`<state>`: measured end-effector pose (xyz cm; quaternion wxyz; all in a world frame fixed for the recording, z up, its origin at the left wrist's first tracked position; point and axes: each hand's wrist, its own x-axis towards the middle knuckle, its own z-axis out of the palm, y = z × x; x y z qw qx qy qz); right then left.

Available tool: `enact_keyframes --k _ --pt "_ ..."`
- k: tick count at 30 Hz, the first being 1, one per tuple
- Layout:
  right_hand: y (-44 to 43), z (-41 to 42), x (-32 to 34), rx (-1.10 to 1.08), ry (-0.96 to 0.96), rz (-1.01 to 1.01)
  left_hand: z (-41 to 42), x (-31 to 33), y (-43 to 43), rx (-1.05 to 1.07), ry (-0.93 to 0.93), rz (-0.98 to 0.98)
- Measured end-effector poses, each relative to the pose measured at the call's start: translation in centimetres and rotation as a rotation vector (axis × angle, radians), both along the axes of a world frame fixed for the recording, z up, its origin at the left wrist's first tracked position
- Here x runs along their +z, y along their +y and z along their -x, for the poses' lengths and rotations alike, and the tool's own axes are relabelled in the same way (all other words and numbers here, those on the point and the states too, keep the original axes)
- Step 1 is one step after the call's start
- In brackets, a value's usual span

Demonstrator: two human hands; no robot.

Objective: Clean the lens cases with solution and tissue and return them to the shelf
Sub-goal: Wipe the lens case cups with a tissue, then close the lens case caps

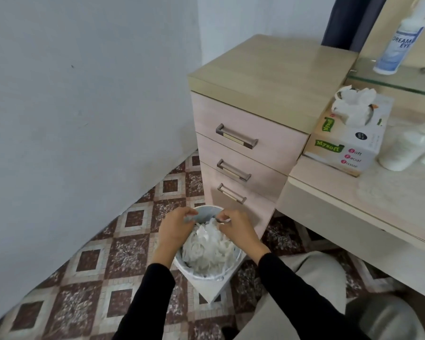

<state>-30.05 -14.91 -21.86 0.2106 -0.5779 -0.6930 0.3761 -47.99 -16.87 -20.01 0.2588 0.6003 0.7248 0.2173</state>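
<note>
Black sleeves (155,295) reach in from the bottom of the frame, beside a grey-trousered knee (312,278) at lower right, as a seated person works over a white bin (189,272) heaped with used tissue (209,246), lower centre.

The left hand (176,225) has its fingers curled and pinches a small pale-blue item at its fingertips, probably a lens case (190,218), though blur leaves this unsure. The right hand (237,228) is also curled, fingertips meeting the left's over the bin's far rim. Whether it grips the case or a scrap of tissue cannot be told.

Behind the bin stands a three-drawer unit (250,133), centre frame, on a patterned tile floor (88,261). At right, a desk (341,202) carries a tissue box (346,146) with a sheet pulled up, and white bottles (405,148) just beside it. Farther back, at upper right, the solution bottle (398,45) stands on a glass shelf (402,84).

The step in hand looks like the wipe or drain of a case over the bin, with spent tissue dropped in. The next move would call for a long reach up and right, for a fresh sheet or to the shelf, with the small, likely damp case kept pinched firmly.
</note>
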Motion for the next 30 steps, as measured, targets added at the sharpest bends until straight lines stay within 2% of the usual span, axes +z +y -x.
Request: enact_keyframes --k 3,6,10,13,21,24,30 --pt "0.2 -0.7 0.3 -0.029 0.032 0.032 -0.3 -0.2 -0.3 -0.019 -0.016 -0.005" --pt "0.3 -1.6 2.0 -0.04 0.031 -0.018 -0.8 0.4 0.1 -0.044 -0.013 -0.04" --pt "0.2 -3.7 5.7 -0.074 0.034 -0.112 -2.5 3.0 1.6 -0.128 -0.023 -0.115" --pt "-0.1 -6.0 9.0 -0.109 0.128 -0.143 -4.7 5.7 2.7 -0.171 -0.053 -0.2" --pt "-1.3 -14.9 15.5 -0.326 0.243 -0.277 -15.5 12.1 3.9 -0.41 -0.128 -0.398" --pt "-2.6 -19.5 16.4 -0.409 0.248 -0.324 -20.5 13.6 3.7 -0.493 -0.167 -0.393" --pt "-5.4 -27.8 16.6 -0.55 0.132 -0.397 -30.2 13.9 2.9 -0.646 -0.264 -0.321"
